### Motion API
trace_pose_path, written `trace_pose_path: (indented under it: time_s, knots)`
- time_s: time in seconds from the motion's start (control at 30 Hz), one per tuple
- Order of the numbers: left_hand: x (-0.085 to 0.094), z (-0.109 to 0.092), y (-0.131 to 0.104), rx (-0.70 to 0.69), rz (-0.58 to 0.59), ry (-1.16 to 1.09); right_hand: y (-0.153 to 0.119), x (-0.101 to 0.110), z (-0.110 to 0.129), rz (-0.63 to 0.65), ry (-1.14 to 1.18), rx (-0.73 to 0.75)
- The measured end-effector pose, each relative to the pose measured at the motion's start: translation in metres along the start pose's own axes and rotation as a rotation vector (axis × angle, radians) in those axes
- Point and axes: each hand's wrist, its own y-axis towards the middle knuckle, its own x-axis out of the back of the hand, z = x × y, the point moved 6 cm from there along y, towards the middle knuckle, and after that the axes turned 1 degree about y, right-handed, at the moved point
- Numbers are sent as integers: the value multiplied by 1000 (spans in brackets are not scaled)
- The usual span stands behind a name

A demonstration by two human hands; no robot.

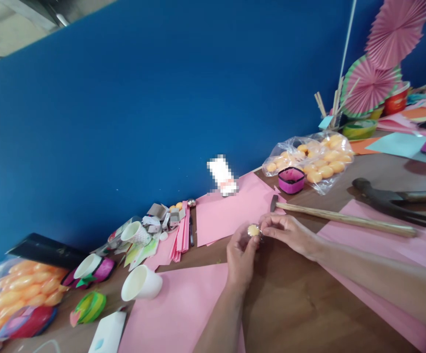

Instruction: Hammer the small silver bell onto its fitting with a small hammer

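Between thumb and fingers, my left hand (242, 252) holds a small round piece (254, 230) with a pale yellow middle and a shiny rim. My right hand (284, 229) meets it from the right, fingertips pinched at its edge; whether anything tiny is between those fingertips I cannot make out. Both hands are above the brown table (293, 294). Just behind them lies a pink paper sheet (220, 218). A small hammer (338, 215) with a wooden handle rests beyond my right forearm, its head close to my right hand.
A claw hammer (378, 198) lies at right. Behind are a magenta cup (291, 180) and a clear bag of orange balls (326, 162). White paper cups (141, 283), pink strips (181, 235) and another bag (21, 287) stand left. A blue partition (161, 98) rises behind the table.
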Motion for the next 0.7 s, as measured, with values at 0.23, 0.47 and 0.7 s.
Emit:
trace_pose_path:
  time_s: [0.23, 0.47, 0.7]
  knots:
    - [1, 1, 1, -39, 4, 39, -1, 0, -3, -5, 42, -58]
    - [1, 5, 1, -47, 14, 60, -1, -1, -3, 9, 95, -71]
    - [1, 5, 0, -43, -2, 51, -1, -1, -3, 5, 73, -74]
